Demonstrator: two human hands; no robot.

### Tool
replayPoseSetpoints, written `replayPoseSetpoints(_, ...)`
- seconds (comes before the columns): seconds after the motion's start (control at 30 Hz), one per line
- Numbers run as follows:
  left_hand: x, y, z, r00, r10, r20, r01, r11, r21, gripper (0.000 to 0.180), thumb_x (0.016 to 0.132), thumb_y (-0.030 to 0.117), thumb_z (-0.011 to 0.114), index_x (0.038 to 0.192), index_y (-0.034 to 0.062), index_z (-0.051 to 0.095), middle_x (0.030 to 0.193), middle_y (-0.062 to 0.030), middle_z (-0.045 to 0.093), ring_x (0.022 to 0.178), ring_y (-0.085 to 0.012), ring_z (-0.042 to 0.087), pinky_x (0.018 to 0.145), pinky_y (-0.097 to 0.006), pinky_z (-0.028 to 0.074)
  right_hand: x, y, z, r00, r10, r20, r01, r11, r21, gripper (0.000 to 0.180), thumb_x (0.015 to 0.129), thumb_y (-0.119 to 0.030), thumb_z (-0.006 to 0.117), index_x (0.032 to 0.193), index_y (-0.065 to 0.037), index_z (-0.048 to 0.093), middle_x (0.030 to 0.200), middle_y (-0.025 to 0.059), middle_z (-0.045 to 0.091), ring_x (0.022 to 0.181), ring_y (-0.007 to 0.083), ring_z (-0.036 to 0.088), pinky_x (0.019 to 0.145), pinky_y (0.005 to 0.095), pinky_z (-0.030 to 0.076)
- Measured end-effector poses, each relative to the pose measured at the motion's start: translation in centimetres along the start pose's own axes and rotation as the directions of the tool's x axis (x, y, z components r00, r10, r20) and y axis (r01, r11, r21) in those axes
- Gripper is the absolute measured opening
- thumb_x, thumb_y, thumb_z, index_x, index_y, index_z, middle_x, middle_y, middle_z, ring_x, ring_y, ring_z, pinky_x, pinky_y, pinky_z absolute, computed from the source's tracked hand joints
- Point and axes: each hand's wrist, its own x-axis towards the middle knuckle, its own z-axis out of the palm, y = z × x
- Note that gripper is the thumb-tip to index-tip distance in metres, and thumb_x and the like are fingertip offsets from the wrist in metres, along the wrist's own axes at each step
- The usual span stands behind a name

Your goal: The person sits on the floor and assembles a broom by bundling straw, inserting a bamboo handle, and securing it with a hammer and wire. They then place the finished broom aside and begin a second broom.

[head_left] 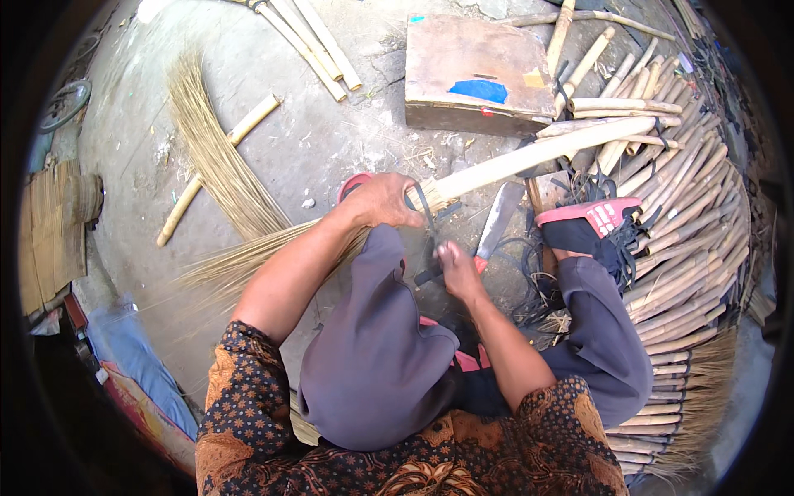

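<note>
My left hand (385, 201) is closed round a broom where its straw bristles (248, 258) meet the pale bamboo handle (538, 161). The handle slants up to the right, and the bristles spread out to the left under my forearm. A dark strip (424, 205) loops round the broom beside my left fingers. Its lower part runs down to my right hand (456, 269), whose fingers are closed on it. Just right of that hand lies a knife (499, 218) with a broad grey blade and a red handle, partly hidden by the hand.
A wooden box (475, 70) stands ahead. Stacked brooms with bamboo handles (678, 256) line the right side. Another bristle bundle (219, 149) lies across a bamboo stick (182, 211) at the left. Loose dark strips (529, 289) lie near my shoe (589, 223).
</note>
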Motion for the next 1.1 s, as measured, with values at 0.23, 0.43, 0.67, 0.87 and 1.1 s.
replayPoseSetpoints(0.23,-2.4,1.4,-0.5,0.834,0.130,0.536,0.230,0.802,-0.552,0.043,0.081,0.035,0.086,0.107,0.0024,0.075,0.093,-0.0046,0.076,0.087,-0.0144,0.069,0.080,-0.033,0.054,7.1,-4.7,-3.6,0.930,-0.357,-0.085,0.352,0.933,-0.075,0.026,0.093,-0.020,0.068,0.112,-0.003,0.063,0.108,0.0215,0.073,0.101,0.0368,0.072,0.085,0.0440,0.055)
replayPoseSetpoints(0.43,2.0,0.7,1.8,0.977,0.112,0.182,-0.062,0.964,-0.259,0.055,0.074,0.043,0.086,0.112,0.0045,0.075,0.098,-0.0115,0.077,0.091,-0.0236,0.072,0.084,-0.038,0.055,4.4,-8.2,-7.5,0.890,-0.426,-0.164,0.214,0.706,-0.675,0.036,0.101,-0.032,0.057,0.121,-0.007,0.072,0.106,0.0222,0.074,0.105,0.0435,0.071,0.097,0.0517,0.053)
replayPoseSetpoints(0.67,2.9,0.2,5.4,0.995,-0.057,-0.079,0.073,0.974,0.216,0.059,0.074,0.041,0.082,0.113,-0.0007,0.069,0.099,-0.0267,0.075,0.097,-0.0451,0.073,0.087,-0.053,0.057,6.7,-12.2,-8.0,0.961,-0.244,-0.130,0.076,0.685,-0.724,0.046,0.105,-0.046,0.055,0.106,-0.007,0.079,0.110,0.0221,0.075,0.123,0.0397,0.062,0.101,0.0463,0.048)
replayPoseSetpoints(0.87,3.4,1.1,5.5,0.991,-0.133,-0.010,0.128,0.931,0.343,0.073,0.078,0.054,0.081,0.124,-0.0005,0.066,0.107,-0.0264,0.075,0.105,-0.0442,0.072,0.090,-0.053,0.058,10.6,-11.4,-7.1,0.990,0.087,0.109,-0.070,0.986,-0.155,0.060,0.106,-0.054,0.050,0.090,-0.003,0.078,0.105,0.0131,0.078,0.093,0.0269,0.070,0.088,0.0408,0.051)
replayPoseSetpoints(1.1,3.2,0.5,6.3,0.991,-0.106,-0.080,0.125,0.950,0.285,0.061,0.078,0.039,0.076,0.128,0.0068,0.065,0.116,-0.0229,0.074,0.111,-0.0411,0.071,0.093,-0.050,0.058,2.8,-7.4,-6.7,0.962,0.261,0.077,-0.269,0.871,0.412,0.034,0.111,-0.030,0.054,0.099,-0.003,0.070,0.083,0.0019,0.066,0.067,0.0094,0.054,0.064,0.0273,0.045)
